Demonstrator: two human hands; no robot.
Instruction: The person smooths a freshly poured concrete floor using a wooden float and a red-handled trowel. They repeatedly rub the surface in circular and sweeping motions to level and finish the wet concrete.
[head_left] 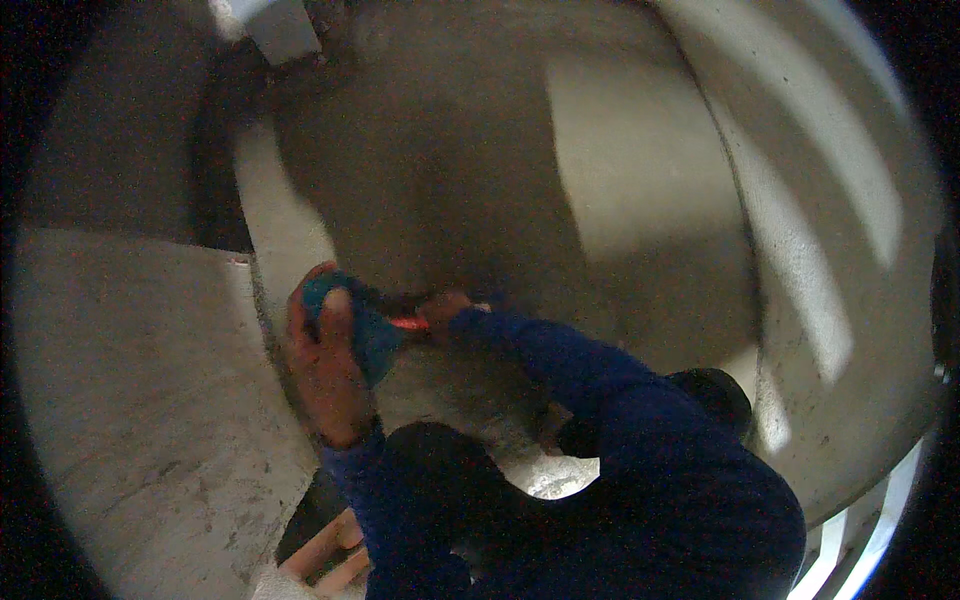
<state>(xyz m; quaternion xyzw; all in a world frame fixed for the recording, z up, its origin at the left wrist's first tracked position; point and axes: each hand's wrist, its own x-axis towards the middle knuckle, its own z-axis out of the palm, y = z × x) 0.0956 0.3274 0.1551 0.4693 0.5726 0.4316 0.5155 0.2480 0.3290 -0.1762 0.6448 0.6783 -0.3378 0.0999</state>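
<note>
My left hand (333, 375) is wrapped round a crumpled teal cloth-like thing (375, 345), the thumb pressed over it. Part of it hangs below my fingers toward my right hand. To its right, my right hand (448, 312) is closed, small and dim in the picture. A thin red piece (410, 324), like a handle, runs between the teal thing and my right fingers. Shadow and blur hide the rest of that piece. Both forearms wear dark blue sleeves, and the right one (570, 360) reaches across from the lower right.
A smooth grey-brown plastered surface (430, 150) lies ahead, with a bright patch of light (640, 160). A rough pale concrete surface (150, 400) is at left. A curved pale wall (820, 250) rises at right. Reddish-brown pieces (335, 560) lie by my left leg.
</note>
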